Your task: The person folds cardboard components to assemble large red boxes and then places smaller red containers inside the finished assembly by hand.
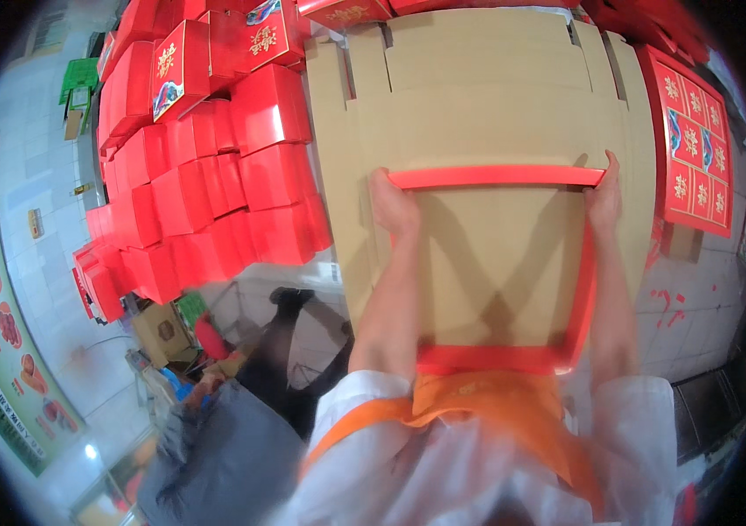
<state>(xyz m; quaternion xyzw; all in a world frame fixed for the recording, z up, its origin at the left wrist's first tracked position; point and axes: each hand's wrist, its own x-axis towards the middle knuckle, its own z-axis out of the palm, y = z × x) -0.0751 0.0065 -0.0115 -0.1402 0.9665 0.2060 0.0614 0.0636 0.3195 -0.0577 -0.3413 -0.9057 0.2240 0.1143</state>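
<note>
In front of my body is a red rectangular frame (496, 176), its near side close to my orange apron (487, 394). Its middle looks tan; I cannot tell whether that is its own base or the cardboard showing through. My left hand (395, 206) is closed on the far left corner, fingers mostly hidden. At the far right corner my right hand (603, 197) grips the edge, one digit sticking up past it. Beneath lies a large tan cardboard sheet (487, 88) with slots cut near its far edge. Shadows of both arms cross the tan middle.
Stacked red boxes (184, 197) rise at the left, close to the cardboard. A red printed panel (693, 140) stands at the right. A person in a dark grey top (224, 456) is at the lower left, near an open brown carton (165, 333).
</note>
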